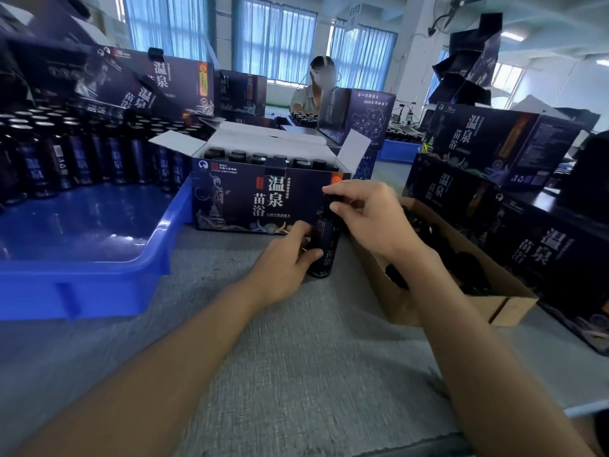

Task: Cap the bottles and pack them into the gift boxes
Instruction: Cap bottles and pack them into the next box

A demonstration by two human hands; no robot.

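Left hand (283, 262) is gripping the bottle (324, 245) upright while right hand (365, 214) is pinching the cap (331, 196) on top.

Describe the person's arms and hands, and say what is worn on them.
The left arm and right arm are bare to the frame's edge: no sleeve, watch or bracelet shows. The left hand and right hand wear no gloves.

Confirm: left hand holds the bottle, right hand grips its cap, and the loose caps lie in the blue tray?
No: the head view shows the loose caps in the brown cardboard box, not the blue tray. Left hand holds the bottle; right hand grips its cap.
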